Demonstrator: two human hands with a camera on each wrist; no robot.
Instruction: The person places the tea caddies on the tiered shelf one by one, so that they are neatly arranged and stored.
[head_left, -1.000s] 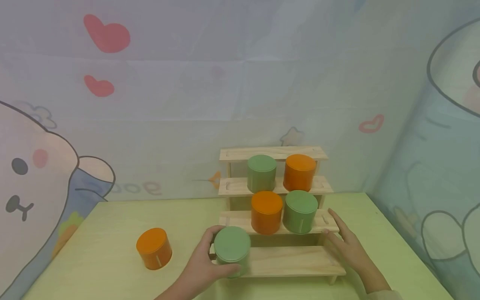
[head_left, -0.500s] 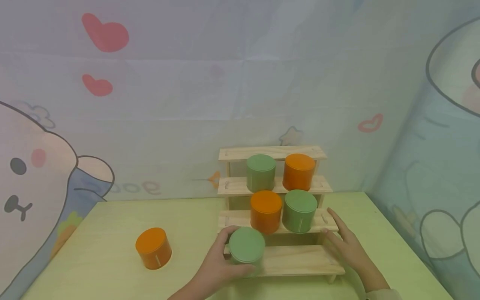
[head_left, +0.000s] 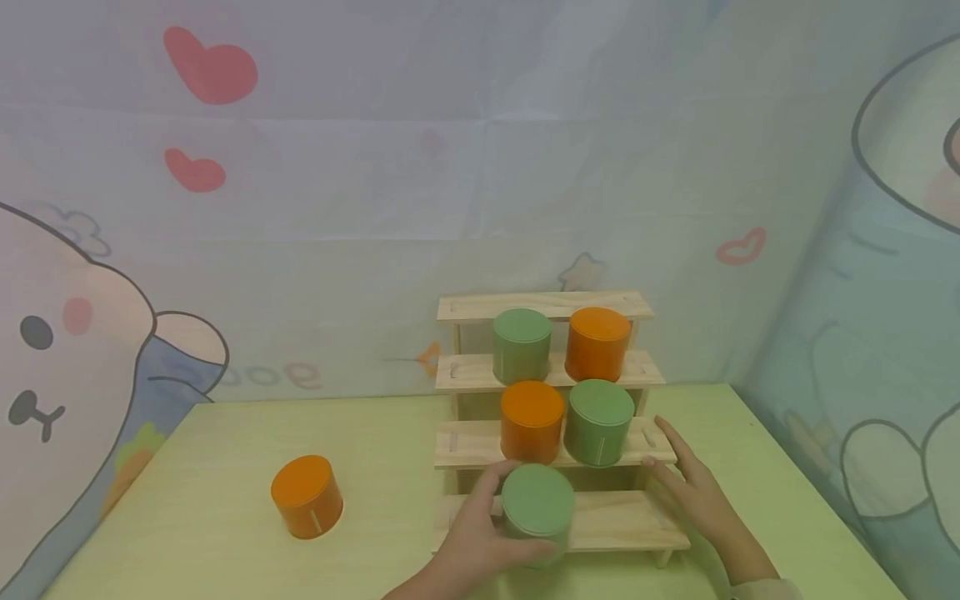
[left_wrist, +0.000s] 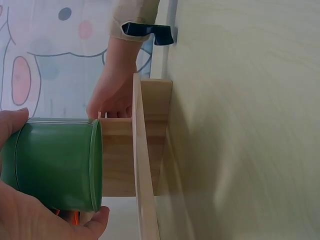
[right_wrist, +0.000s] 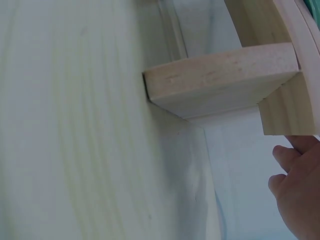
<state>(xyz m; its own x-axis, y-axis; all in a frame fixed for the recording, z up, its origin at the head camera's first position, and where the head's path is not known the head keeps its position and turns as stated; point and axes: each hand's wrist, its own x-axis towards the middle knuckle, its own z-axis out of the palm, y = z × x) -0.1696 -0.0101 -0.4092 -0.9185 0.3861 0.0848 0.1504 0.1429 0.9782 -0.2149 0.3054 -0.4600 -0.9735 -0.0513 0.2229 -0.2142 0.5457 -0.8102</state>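
Observation:
My left hand (head_left: 480, 533) grips a green tin (head_left: 537, 508) and holds it on the lowest step of a wooden stepped rack (head_left: 622, 521). In the left wrist view the green tin (left_wrist: 55, 165) lies between my thumb and fingers against the rack's wood (left_wrist: 142, 165). My right hand (head_left: 686, 487) rests with straight fingers on the rack's right end; its fingertips (right_wrist: 292, 172) show beside the step there. An orange tin (head_left: 532, 421) and a green tin (head_left: 600, 421) stand on the second step. A green tin (head_left: 522, 345) and an orange tin (head_left: 597, 342) stand on the third.
A lone orange tin (head_left: 307, 496) sits on the pale green table (head_left: 210, 533) to the left of the rack. A cartoon-printed curtain (head_left: 300, 208) closes off the back and right sides. The rack's top step (head_left: 543, 305) is bare.
My left hand has slid the green tin rightward along the lowest step, from the rack's left end to beneath the orange tin. The right hand has stayed put.

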